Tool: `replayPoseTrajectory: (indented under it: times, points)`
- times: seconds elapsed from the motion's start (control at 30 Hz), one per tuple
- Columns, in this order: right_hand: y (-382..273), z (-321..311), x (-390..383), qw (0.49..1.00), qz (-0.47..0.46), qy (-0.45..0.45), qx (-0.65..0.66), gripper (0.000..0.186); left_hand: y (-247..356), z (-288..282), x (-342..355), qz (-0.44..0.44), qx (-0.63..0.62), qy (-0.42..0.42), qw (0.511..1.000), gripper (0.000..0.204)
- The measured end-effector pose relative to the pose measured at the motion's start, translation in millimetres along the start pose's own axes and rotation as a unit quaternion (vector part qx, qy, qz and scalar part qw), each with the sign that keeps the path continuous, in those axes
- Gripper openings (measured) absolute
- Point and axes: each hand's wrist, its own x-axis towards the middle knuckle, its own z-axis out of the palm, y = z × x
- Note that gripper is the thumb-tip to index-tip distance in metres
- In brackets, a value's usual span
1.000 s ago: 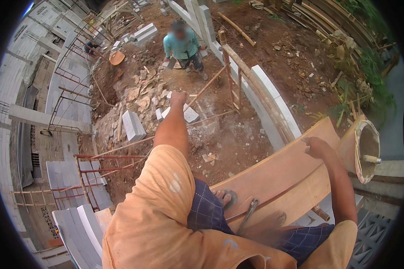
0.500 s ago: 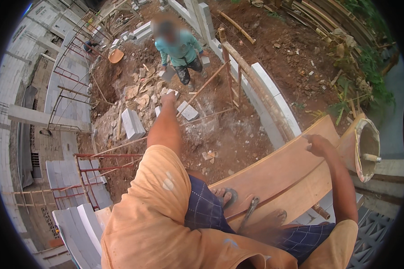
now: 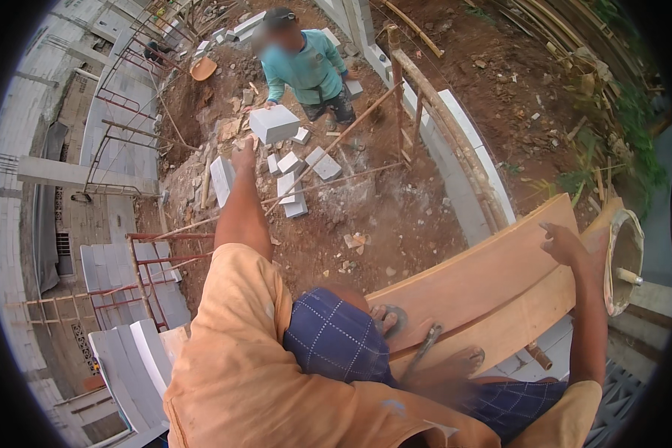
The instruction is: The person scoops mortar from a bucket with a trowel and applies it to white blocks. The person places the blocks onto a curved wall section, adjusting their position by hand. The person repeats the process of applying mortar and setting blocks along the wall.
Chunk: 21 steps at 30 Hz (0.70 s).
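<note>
Head view. Item: pale, squared masonry block (image 3: 275, 123), raised between a co-worker in a turquoise long-sleeved shirt (image 3: 310, 71) and the person's left hand (image 3: 243, 152); co-worker's hand at its upper edge. Left hand: just below the block; finger state and contact cannot be told at this distance. Right hand (image 3: 564, 244): fingers loosely parted, apparently unladen, near a tan wooden plank (image 3: 474, 272). Status, as judged: lifting done, handover incomplete. Outstanding, probably: second pale block (image 3: 354, 89), at co-worker's other hand; loose pale blocks (image 3: 325, 163), on brown earth.
</note>
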Motion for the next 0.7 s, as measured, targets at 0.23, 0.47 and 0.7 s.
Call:
replayPoseTrajectory:
  times: [0.23, 0.47, 0.7]
  points:
    - [-5.1, -6.7, 1.9, 1.000, 0.010, -0.006, 0.006, 0.063, -1.6, -28.4, 1.9, -0.164, -0.171, -0.033, 0.971, 0.121]
    - [-19.3, -21.1, -8.6, 1.000, 0.023, 0.020, 0.002, 0.059, 48.2, -77.0, 1.0, -0.287, -0.236, -0.097, 0.923, 0.140]
    - [-45.6, -15.5, 0.3, 1.000, -0.002, -0.020, -0.009, 0.059, 59.9, -124.3, 38.7, -0.300, -0.102, -0.267, 0.910, 0.103]
